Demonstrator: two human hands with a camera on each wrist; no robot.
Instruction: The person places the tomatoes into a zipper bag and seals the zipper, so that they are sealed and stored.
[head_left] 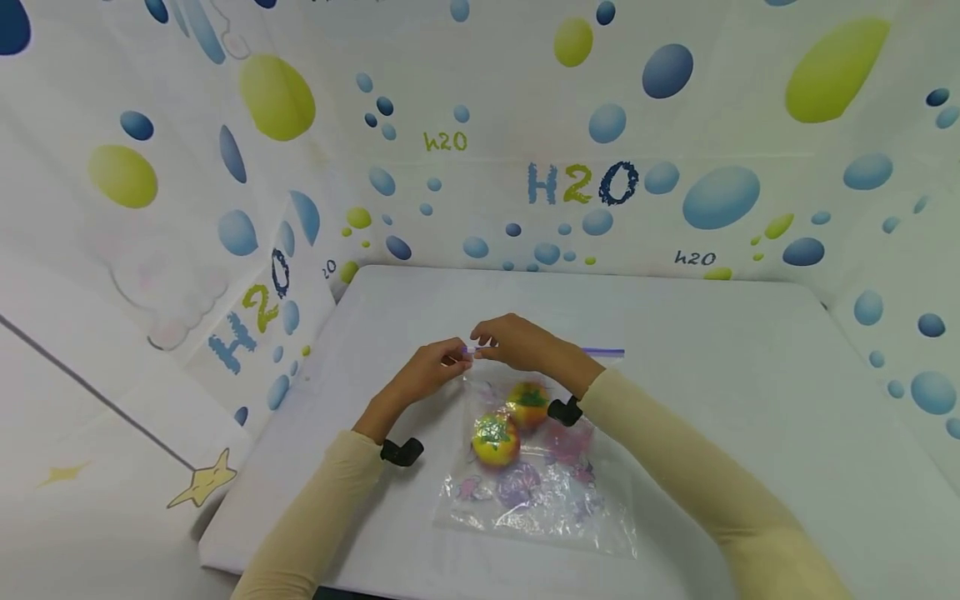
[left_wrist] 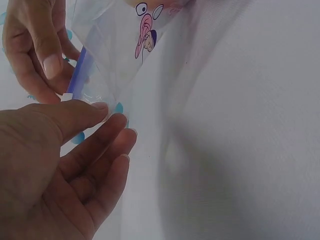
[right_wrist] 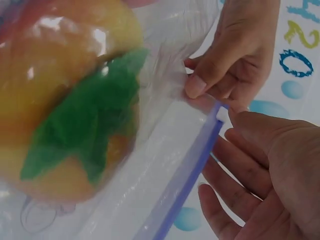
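Note:
A clear zip bag (head_left: 540,521) with a pink and purple print lies on the white table. Two yellow-red round fruits with green leaves, a nearer one (head_left: 495,443) and a farther one (head_left: 529,400), show through its plastic. Along the far edge runs a purple zip strip (head_left: 603,352) with a white slider (right_wrist: 221,114) at its left end. My left hand (head_left: 435,369) pinches the bag's top left corner between thumb and fingers. At the slider, my right hand (head_left: 525,343) pinches with thumb and index finger, its other fingers loosely bent. My right forearm hides part of the strip.
The white-covered table (head_left: 750,400) extends to both sides of the bag. Behind and at the left stands a white cloth backdrop (head_left: 495,75) with blue and green spots. Each wrist carries a small black camera mount, such as the left one (head_left: 402,452).

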